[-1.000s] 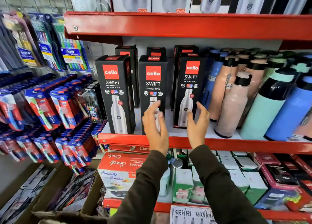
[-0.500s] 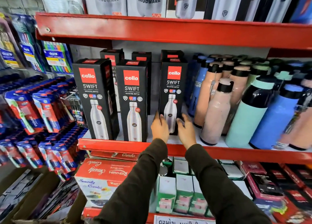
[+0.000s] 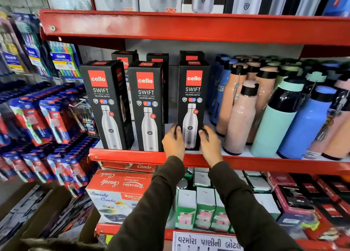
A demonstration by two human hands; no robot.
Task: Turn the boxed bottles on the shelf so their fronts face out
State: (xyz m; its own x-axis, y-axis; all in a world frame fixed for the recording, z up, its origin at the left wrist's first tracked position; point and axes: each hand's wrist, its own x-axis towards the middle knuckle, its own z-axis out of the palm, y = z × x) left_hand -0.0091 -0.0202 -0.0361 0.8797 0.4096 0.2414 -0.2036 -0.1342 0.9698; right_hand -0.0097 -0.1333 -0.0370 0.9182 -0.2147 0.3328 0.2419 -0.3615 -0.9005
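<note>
I have both hands on the right box [image 3: 192, 99], the third black carton in the front row on the red shelf [image 3: 132, 157]: my left hand [image 3: 173, 143] cups its lower left edge and my right hand [image 3: 209, 145] its lower right edge, fingers wrapped onto the sides, so the grip is a two-sided clasp on the carton's base. The box stands upright near the shelf lip, its printed front toward me, close beside the pink bottle [image 3: 240, 118] on its right and with a clear gap from the middle box [image 3: 146, 107] on its left. I judge this to be the squaring step on the last of the front three; the left box [image 3: 103, 107] looks slightly angled, showing some of its side panel, though the wide lens may exaggerate that. Next, I think, comes a small twist and a slide to line this one up with its neighbours, kept gentle because the carton is tall and narrow and could tip into the bottles. The cartons are matte black card with sharp corners, a red logo square and a glossy picture of a steel bottle. The loose bottles to the right are smooth, rounded cylinders with dark caps, pink, mint and blue. More boxes stand farther back; I cannot tell which way those face.
</note>
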